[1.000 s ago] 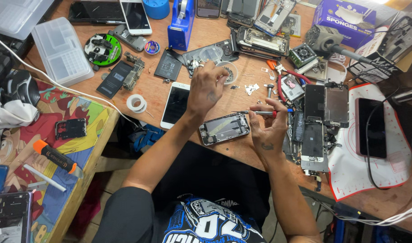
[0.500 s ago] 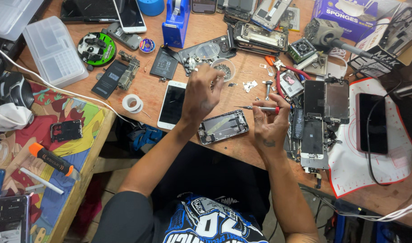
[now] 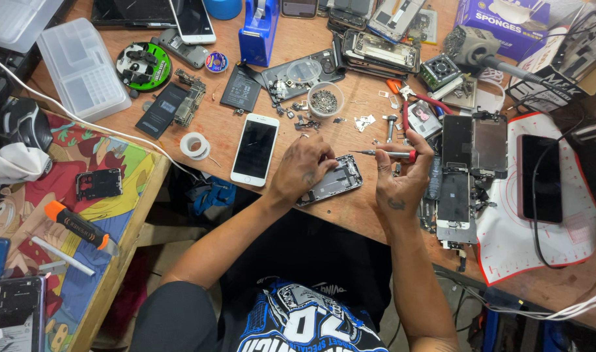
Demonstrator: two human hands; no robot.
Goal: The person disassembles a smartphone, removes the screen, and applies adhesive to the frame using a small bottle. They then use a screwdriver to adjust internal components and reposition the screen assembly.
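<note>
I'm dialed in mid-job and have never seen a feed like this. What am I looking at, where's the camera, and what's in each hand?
There is no machine: one camera on a person's head looks down at their own two bare hands over a cluttered wooden bench. The left hand rests on an opened phone, steadying it. The right hand holds a thin screwdriver, red near the grip, tip pointing toward the left hand. Nearby lie a white phone, a tape roll, a small cup of screws and more phone parts on the right.
</note>
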